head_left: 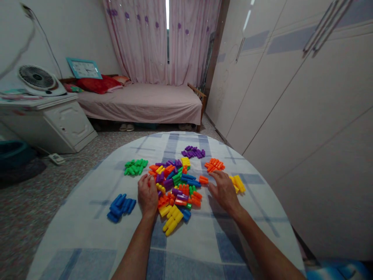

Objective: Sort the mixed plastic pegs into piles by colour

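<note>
Your left hand [147, 195] lies palm down on the left edge of the mixed pile [175, 186], fingers loosely spread and curled a little over the pegs there. The fingertips touch an orange and a purple peg near the top of the hand; whether any peg is actually pinched under the palm, you cannot tell from here.

Your right hand [224, 191] rests palm down on the cloth [204, 241] just right of the pile, fingers stretched forward and slightly apart, holding nothing. Its fingertips point at a lone orange peg [203, 179], which lies just beside them at the pile's right edge, close to touching.

The pile sits between your two hands, a jumble of orange, purple, blue, green and yellow pegs, with a run of yellow ones spilling toward you at its near edge.

Sorted groups ring it: green pegs [135, 167] beyond your left hand, blue pegs [120, 207] just left of your left wrist, purple pegs [193, 152] at the far side, orange pegs [215, 165] just beyond your right fingertips, and yellow pegs [239, 183] right beside your right hand, partly hidden by it.

All of this lies on the round table under the checked cloth.
</note>
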A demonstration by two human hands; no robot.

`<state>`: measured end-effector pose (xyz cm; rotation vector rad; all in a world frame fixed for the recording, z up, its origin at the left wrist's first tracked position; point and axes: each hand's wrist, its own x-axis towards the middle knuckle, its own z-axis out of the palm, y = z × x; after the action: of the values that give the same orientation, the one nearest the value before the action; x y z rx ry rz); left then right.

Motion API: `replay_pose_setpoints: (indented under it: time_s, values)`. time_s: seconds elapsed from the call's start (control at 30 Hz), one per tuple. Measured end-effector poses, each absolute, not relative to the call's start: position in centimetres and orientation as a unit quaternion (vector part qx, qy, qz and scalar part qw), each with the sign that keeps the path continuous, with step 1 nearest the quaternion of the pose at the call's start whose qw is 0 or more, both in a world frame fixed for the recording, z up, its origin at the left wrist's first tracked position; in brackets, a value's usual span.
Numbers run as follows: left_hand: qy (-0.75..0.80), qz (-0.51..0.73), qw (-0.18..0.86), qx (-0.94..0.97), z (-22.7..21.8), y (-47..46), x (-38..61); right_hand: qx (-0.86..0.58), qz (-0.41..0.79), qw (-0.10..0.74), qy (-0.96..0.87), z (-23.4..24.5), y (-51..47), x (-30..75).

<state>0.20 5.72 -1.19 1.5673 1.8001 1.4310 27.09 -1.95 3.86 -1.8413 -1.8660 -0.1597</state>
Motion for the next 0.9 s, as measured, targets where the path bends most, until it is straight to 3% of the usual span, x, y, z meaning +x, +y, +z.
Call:
replay_pose_setpoints:
  time_s: [0.1, 0.27, 0.5, 0.7, 0.9]
  values:
    - [0.638, 0.504, 0.179, 0.554, -1.2, 5.7, 0.2, -0.648, -0.026, 0.259, -0.716, 4.9, 2.8, 25.4]
    - [0.638, 0.507, 0.193, 0.547, -1.2, 5.6, 0.2, -0.608, 0.023, 0.18, -0.773, 5.5, 9.4, 23.2]
    - [0.644, 0.504, 0.199, 0.54, -0.9, 5.7, 0.4, -0.599, 0.079, 0.115, -0.788, 4.1, 12.1, 23.0]
    - [0.651, 0.492, 0.19, 0.545, -0.8, 5.6, 0.4, -0.627, 0.053, 0.172, -0.758, 4.3, 10.9, 22.9]
    - [0.654, 0.49, 0.186, 0.546, -0.7, 5.6, 0.4, -0.633, -0.028, 0.333, -0.699, 6.2, 4.4, 26.2]
